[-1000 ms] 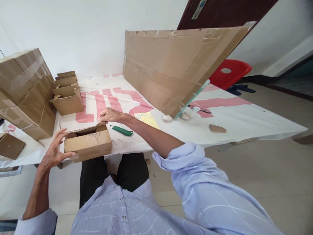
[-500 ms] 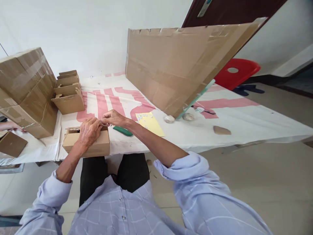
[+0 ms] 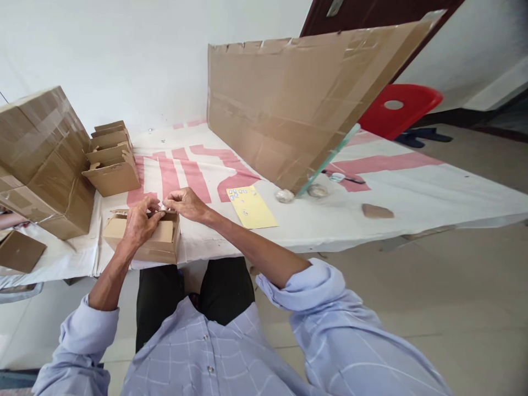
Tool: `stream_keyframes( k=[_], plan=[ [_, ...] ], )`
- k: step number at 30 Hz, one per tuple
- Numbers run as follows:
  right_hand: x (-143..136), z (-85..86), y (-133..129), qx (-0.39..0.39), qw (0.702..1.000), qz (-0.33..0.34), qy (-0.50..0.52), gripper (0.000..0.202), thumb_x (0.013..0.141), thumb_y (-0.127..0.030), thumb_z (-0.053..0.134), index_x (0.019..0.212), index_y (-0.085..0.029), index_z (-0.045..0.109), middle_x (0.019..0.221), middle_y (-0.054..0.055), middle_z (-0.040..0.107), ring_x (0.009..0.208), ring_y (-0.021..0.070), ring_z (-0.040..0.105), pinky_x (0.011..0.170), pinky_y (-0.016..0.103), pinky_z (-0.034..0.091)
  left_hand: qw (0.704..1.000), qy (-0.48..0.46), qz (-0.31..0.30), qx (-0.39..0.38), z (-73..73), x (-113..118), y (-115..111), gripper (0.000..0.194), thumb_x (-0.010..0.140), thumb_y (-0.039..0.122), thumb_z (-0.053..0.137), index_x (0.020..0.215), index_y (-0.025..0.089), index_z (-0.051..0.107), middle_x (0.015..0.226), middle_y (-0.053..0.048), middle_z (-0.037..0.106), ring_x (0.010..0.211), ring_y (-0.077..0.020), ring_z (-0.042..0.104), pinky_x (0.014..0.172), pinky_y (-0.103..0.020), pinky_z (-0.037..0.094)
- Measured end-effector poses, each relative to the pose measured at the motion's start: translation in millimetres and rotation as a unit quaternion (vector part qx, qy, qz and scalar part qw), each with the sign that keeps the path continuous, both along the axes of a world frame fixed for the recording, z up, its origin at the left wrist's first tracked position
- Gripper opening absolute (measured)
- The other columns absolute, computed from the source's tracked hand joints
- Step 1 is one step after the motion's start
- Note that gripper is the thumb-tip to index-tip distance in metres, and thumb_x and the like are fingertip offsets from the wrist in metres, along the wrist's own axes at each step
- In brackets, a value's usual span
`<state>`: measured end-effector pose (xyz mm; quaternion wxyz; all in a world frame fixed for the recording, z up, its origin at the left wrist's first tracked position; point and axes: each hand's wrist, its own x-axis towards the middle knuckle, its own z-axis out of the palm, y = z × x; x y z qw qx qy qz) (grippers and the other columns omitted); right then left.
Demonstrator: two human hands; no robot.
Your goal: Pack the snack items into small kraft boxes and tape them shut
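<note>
A small cardboard box [image 3: 159, 250] stands at the front edge of the table, its top partly open. My left hand [image 3: 141, 223] is over the box, thumb and fingers closed together at its far right part. My right hand [image 3: 187, 204] meets it there in a pinch. A small whitish shiny piece [image 3: 163, 208] shows between the fingertips of both hands; its kind is too small to make out. To the right of my right hand lies a yellow sheet [image 3: 258, 212] bearing several small pale stickers.
Several open cardboard boxes [image 3: 111, 179] stand in a row behind, beside large taped cartons [image 3: 68, 181]. A big cardboard panel [image 3: 280, 110] leans across the table. Two clear tape rolls [image 3: 284, 196] sit at its foot, with a brown scrap [image 3: 377, 211] farther right. Behind is a red chair [image 3: 406, 104].
My hands have drawn slightly apart, and the small shiny piece now shows between them. The green-handled tool beside the box is no longer in sight. The view has shifted slightly.
</note>
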<state>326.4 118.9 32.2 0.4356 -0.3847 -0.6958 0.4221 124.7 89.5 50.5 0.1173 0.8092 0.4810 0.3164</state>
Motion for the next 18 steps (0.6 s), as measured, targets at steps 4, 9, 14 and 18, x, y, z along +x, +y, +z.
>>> stream_keyframes(
  k=[4, 9, 14, 18],
  plan=[
    [-4, 0.2, -15, 0.244, 0.961, -0.062, -0.117, 0.028, 0.104, -0.027, 0.058, 0.078, -0.021, 0.065, 0.087, 0.007, 0.07, 0.089, 0.0217, 0.062, 0.085, 0.035, 0.048, 0.998, 0.06, -0.004, 0.008, 7.0, 1, 7, 0.006, 0.09, 0.021, 0.071, 0.088, 0.022, 0.076, 0.093, -0.007, 0.081, 0.092, -0.0282, 0.073, 0.09, -0.042, 0.055],
    [-9, -6.8, -31, 0.364, 0.911, -0.045, -0.19, 0.037, 0.112, -0.022, 0.045, 0.085, -0.022, 0.07, 0.099, 0.012, 0.076, 0.097, 0.0237, 0.064, 0.092, 0.038, 0.05, 0.99, 0.138, -0.031, 0.024, 11.2, 1, 11, 0.023, 0.083, 0.008, 0.061, 0.068, 0.022, 0.072, 0.08, -0.007, 0.077, 0.08, -0.025, 0.068, 0.077, -0.037, 0.048],
    [-7, -18.0, -24, 0.204, 0.974, -0.093, -0.002, 0.032, 0.105, -0.037, 0.057, 0.08, -0.021, 0.069, 0.084, 0.005, 0.072, 0.079, 0.0186, 0.063, 0.077, 0.032, 0.051, 0.986, 0.158, -0.034, 0.034, 9.0, 3, 9, 0.026, 0.095, 0.018, 0.066, 0.071, 0.021, 0.074, 0.083, -0.007, 0.078, 0.086, -0.025, 0.07, 0.081, -0.037, 0.048],
    [-7, -16.6, -9, -0.007, 0.99, -0.067, 0.125, 0.04, 0.084, -0.055, 0.078, 0.069, -0.019, 0.07, 0.068, 0.001, 0.067, 0.065, 0.0146, 0.056, 0.063, 0.028, 0.047, 0.982, 0.18, -0.023, 0.042, 6.8, 4, 7, 0.023, 0.096, 0.02, 0.069, 0.073, 0.022, 0.074, 0.084, -0.007, 0.077, 0.09, -0.0275, 0.07, 0.087, -0.041, 0.05]
  ],
)
